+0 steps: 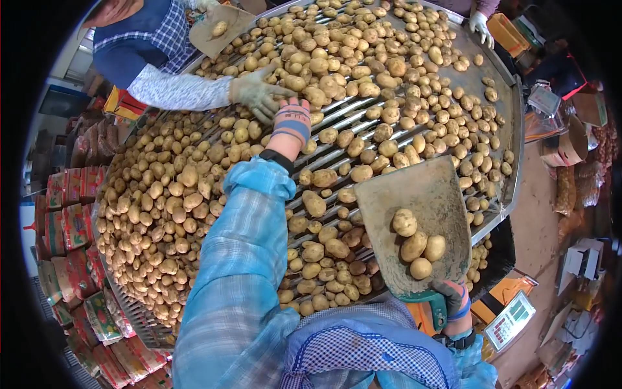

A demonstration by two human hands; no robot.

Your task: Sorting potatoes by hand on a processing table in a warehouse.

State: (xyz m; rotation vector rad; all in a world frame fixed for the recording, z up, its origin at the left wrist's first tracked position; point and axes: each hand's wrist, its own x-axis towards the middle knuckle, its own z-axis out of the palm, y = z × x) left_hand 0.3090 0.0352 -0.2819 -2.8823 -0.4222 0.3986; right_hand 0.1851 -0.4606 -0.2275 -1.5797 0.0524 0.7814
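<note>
Potatoes (189, 175) cover a slatted metal sorting table (347, 114). My left hand (292, 119), in a pink and blue glove, reaches over the table's middle, its fingers on or just above potatoes, beside a co-worker's gloved hand; whether it holds one is hidden. My right hand (454, 299), in a similar glove, grips the green handle of a wide, soiled scoop (413, 194) at the table's near right. Several potatoes (413, 247) lie in the scoop, which hangs over the slats with its open edge towards the far side.
A co-worker's gloved hand (257, 92) reaches in from the left; that person also has a scoop (214, 31). Another gloved hand (481, 29) rests at the far right rim. Packed bags (73, 228) stand left; a digital scale (510, 321) sits lower right.
</note>
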